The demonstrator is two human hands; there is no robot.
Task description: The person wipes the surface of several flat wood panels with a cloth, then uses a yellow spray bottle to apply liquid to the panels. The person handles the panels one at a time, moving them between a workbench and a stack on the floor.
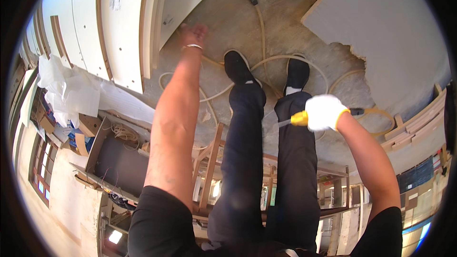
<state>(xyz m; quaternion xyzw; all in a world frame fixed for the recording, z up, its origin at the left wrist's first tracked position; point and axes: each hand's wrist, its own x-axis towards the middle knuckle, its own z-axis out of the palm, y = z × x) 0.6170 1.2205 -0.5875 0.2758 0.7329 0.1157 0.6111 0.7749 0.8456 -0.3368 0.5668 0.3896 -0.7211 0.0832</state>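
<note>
My bare left hand (pixel 194 36), with a pale band at the wrist, reaches forward beside a white board with drilled holes (pixel 178 9). It is slightly blurred; the fingers look apart and nothing shows in them. Whether it touches the board I cannot tell. My right hand (pixel 325 113) wears a white glove with a yellow cuff. Its fingers are wrapped round a yellow tool (pixel 300 118) with a narrow pale tip pointing left, which looks like an air blow gun. The glove hides most of its body. Behind the glove a dark connector (pixel 356 111) joins a yellowish hose (pixel 388 116).
Tall white panels (pixel 121 24) stand at the left. A large grey board (pixel 395 33) with a broken edge lies at the right. Hose loops (pixel 304 62) cross the floor around my shoes. A wooden frame (pixel 212 166) stands behind my legs, near a dark open box (pixel 121 159).
</note>
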